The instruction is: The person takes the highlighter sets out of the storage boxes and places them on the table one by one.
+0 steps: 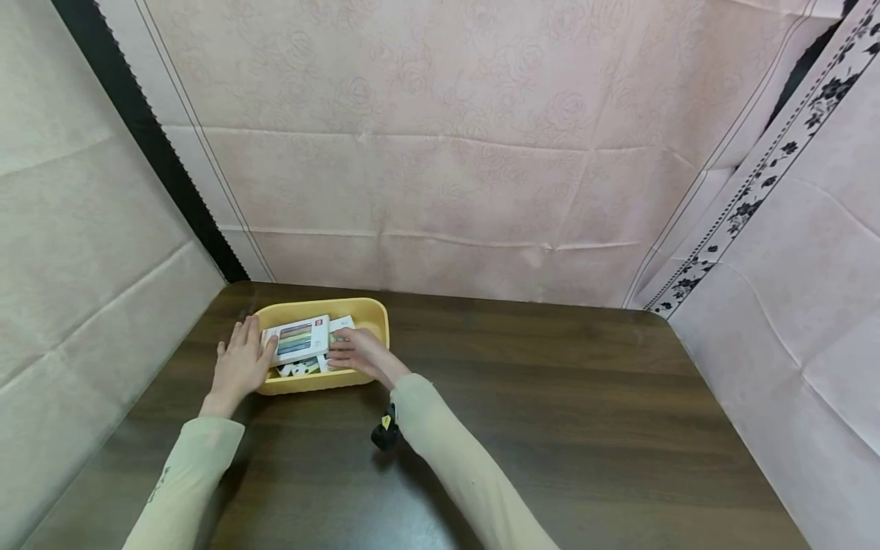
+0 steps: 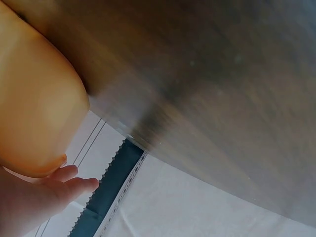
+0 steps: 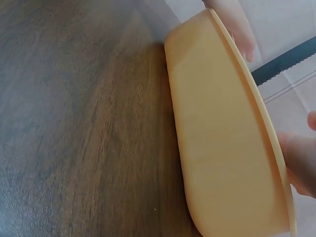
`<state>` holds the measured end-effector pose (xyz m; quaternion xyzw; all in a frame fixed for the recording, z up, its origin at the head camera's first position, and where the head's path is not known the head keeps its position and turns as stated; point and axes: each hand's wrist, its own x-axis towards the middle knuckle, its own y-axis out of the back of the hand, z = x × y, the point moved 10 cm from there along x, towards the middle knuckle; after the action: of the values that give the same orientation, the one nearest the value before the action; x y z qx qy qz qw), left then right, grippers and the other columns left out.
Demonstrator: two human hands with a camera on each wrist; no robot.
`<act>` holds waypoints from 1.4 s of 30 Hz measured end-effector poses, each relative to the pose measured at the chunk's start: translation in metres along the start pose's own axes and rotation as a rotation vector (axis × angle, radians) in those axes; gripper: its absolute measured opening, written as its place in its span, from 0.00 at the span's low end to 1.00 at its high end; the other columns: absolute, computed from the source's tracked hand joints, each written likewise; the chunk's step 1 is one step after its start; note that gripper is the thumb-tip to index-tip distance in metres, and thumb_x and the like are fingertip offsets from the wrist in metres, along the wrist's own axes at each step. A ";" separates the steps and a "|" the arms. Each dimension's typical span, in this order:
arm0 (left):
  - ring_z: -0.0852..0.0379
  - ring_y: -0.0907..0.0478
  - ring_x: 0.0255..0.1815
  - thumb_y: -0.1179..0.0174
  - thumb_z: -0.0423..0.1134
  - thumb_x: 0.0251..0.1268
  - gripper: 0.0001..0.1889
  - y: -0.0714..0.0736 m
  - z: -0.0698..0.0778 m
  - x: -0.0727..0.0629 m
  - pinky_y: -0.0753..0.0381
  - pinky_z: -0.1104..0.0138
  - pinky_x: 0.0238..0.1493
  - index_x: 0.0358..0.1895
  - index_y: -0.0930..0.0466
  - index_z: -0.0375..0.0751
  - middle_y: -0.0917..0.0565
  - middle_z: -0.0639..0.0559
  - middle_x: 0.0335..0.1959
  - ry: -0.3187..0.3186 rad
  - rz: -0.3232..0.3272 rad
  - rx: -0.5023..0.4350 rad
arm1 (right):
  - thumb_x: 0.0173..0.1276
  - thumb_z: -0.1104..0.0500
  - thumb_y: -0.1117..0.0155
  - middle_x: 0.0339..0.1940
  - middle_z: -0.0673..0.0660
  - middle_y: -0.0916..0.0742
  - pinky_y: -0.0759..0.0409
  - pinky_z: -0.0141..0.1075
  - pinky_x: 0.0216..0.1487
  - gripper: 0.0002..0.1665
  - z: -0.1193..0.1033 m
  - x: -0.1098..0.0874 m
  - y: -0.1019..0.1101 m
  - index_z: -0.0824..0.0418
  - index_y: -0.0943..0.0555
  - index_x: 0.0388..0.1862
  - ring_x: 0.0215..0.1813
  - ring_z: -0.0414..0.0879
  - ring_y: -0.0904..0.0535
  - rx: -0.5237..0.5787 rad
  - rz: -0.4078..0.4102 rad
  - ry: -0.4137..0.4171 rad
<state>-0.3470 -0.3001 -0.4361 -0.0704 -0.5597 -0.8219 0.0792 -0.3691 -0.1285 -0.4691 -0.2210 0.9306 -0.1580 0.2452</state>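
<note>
A yellow plastic basket (image 1: 312, 386) stands near the table's far left. Inside it lies a white box (image 1: 301, 341) printed with a row of coloured pens, on top of other small items. My left hand (image 1: 241, 359) rests at the basket's left end, fingers extended past the rim and thumb at the box's edge. Over the right part of the basket, my right hand (image 1: 360, 354) reaches in with fingers extended, near a second white item (image 1: 341, 324). What its fingertips touch is partly hidden. The right wrist view shows the basket's near wall (image 3: 222, 123) with both hands beyond it.
The brown wooden table (image 1: 550, 412) extends to the right of the basket. Pale cloth panels (image 1: 440, 183) stand behind it and along both sides. A black wrist device (image 1: 386, 429) hangs under the right wrist, just above the tabletop. A patterned packet (image 1: 300, 368) lies under the white box.
</note>
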 end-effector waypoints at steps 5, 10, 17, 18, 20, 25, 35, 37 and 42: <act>0.30 0.55 0.67 0.75 0.57 0.69 0.38 0.001 -0.001 0.001 0.56 0.33 0.58 0.67 0.58 0.25 0.51 0.27 0.67 0.004 0.009 0.003 | 0.68 0.60 0.53 0.58 0.73 0.30 0.31 0.48 0.59 0.25 0.001 0.003 0.002 0.67 0.38 0.62 0.60 0.64 0.32 0.033 0.033 -0.006; 0.31 0.55 0.67 0.75 0.58 0.68 0.38 0.001 -0.001 0.001 0.56 0.33 0.57 0.67 0.58 0.25 0.50 0.27 0.67 0.010 0.011 0.001 | 0.67 0.60 0.51 0.57 0.73 0.29 0.31 0.46 0.60 0.24 0.002 0.003 0.002 0.68 0.35 0.61 0.59 0.62 0.31 0.051 0.053 -0.011; 0.31 0.56 0.68 0.75 0.58 0.68 0.38 0.000 -0.001 0.001 0.57 0.32 0.57 0.68 0.60 0.27 0.51 0.27 0.67 0.023 -0.008 -0.003 | 0.68 0.58 0.51 0.57 0.71 0.29 0.30 0.44 0.60 0.24 0.002 0.002 0.001 0.65 0.33 0.61 0.59 0.60 0.30 0.049 0.068 -0.025; 0.31 0.56 0.68 0.75 0.58 0.68 0.38 0.000 -0.001 0.001 0.57 0.32 0.57 0.68 0.60 0.27 0.51 0.27 0.67 0.023 -0.009 -0.003 | 0.68 0.58 0.51 0.57 0.71 0.29 0.30 0.44 0.60 0.24 0.003 0.002 0.000 0.65 0.33 0.61 0.59 0.60 0.31 0.054 0.069 -0.028; 0.31 0.57 0.68 0.75 0.58 0.68 0.38 0.000 -0.001 0.001 0.57 0.32 0.56 0.68 0.60 0.27 0.52 0.28 0.67 0.024 -0.012 -0.002 | 0.68 0.58 0.51 0.56 0.72 0.29 0.30 0.44 0.60 0.24 0.002 0.003 -0.001 0.65 0.33 0.61 0.59 0.60 0.31 0.065 0.066 -0.024; 0.32 0.58 0.69 0.75 0.58 0.68 0.38 0.000 -0.001 0.000 0.58 0.31 0.56 0.68 0.61 0.28 0.52 0.28 0.68 0.025 -0.016 -0.002 | 0.68 0.58 0.51 0.57 0.74 0.30 0.32 0.42 0.61 0.25 0.001 0.002 -0.004 0.66 0.35 0.62 0.61 0.61 0.33 0.095 0.050 -0.015; 0.32 0.57 0.69 0.74 0.56 0.69 0.36 0.000 -0.001 -0.001 0.57 0.30 0.54 0.68 0.60 0.28 0.52 0.29 0.68 0.028 -0.013 -0.001 | 0.66 0.60 0.49 0.54 0.71 0.28 0.32 0.42 0.61 0.21 0.005 0.002 -0.007 0.68 0.29 0.57 0.61 0.61 0.32 0.174 0.048 -0.018; 0.32 0.57 0.69 0.75 0.57 0.69 0.37 -0.001 -0.001 -0.001 0.58 0.30 0.54 0.68 0.60 0.28 0.52 0.29 0.68 0.030 -0.014 -0.002 | 0.66 0.61 0.49 0.53 0.70 0.28 0.32 0.42 0.62 0.21 0.007 0.003 -0.009 0.70 0.29 0.56 0.61 0.60 0.33 0.207 0.046 -0.018; 0.32 0.58 0.69 0.75 0.58 0.69 0.37 -0.002 -0.002 -0.001 0.58 0.30 0.54 0.68 0.62 0.29 0.54 0.29 0.69 0.036 -0.023 0.000 | 0.65 0.63 0.50 0.53 0.69 0.28 0.32 0.42 0.62 0.20 0.008 0.006 -0.010 0.71 0.29 0.54 0.58 0.57 0.31 0.217 0.040 -0.003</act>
<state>-0.3468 -0.3015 -0.4386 -0.0492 -0.5591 -0.8238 0.0796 -0.3661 -0.1412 -0.4741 -0.1749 0.9118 -0.2526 0.2723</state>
